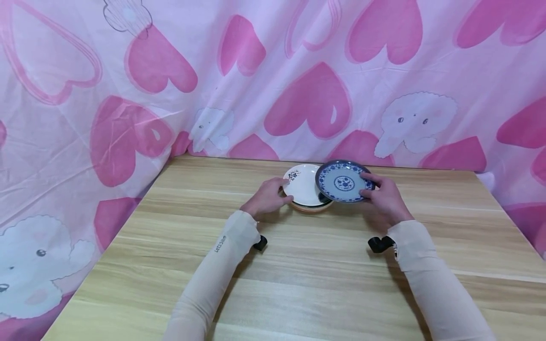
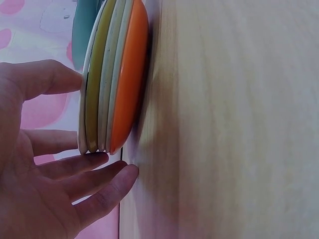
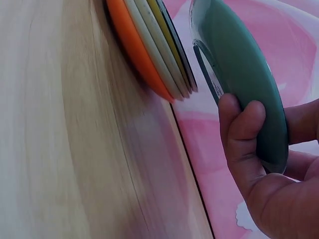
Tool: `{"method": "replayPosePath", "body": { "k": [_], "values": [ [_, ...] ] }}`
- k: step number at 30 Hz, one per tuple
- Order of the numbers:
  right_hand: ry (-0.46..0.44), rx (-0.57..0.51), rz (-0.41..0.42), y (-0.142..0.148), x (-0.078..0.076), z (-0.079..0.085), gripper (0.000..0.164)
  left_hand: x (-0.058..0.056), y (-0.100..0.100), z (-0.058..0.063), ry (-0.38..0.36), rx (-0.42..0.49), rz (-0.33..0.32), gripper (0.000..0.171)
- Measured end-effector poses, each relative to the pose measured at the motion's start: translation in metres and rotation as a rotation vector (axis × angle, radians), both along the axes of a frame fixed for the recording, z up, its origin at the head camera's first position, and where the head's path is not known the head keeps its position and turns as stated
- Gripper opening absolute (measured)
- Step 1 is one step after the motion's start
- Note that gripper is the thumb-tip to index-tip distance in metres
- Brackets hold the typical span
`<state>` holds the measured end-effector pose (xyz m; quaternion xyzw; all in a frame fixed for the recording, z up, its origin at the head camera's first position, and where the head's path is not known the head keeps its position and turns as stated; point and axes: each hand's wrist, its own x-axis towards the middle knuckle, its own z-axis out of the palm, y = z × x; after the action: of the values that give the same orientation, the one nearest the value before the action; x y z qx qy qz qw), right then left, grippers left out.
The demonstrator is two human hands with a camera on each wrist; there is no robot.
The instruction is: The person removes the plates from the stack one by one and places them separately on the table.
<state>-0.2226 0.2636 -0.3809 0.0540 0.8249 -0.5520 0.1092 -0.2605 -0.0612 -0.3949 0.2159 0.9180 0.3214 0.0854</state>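
A blue-and-white patterned plate with a dark rim is gripped at its right edge by my right hand. It is raised, and overlaps the plate stack's right side in the head view. Its plain green underside shows in the right wrist view, fingers curled round the rim. The stack's top plate is white with dark flower prints. Below it, the left wrist view shows an olive plate, pale plates and an orange plate at the bottom. My left hand touches the stack's left edge, fingers spread.
The stack stands near the back edge of a wood-grain table. Behind and to the left hangs a pink curtain with hearts and cartoon animals. A black strap piece hangs by the right sleeve.
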Motion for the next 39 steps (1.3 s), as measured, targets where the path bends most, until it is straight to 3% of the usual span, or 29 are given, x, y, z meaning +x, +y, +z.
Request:
{"method": "replayPosePath", "body": {
  "k": [20, 39],
  "values": [
    [0.014, -0.019, -0.061, 0.022, 0.006, -0.003, 0.064, -0.001, 0.002, -0.002, 0.037, -0.042, -0.015, 0.063],
    [-0.006, 0.013, -0.116, 0.033, 0.005, -0.003, 0.066, 0.002, 0.002, 0.002, -0.003, -0.032, 0.0, 0.066]
  ]
}}
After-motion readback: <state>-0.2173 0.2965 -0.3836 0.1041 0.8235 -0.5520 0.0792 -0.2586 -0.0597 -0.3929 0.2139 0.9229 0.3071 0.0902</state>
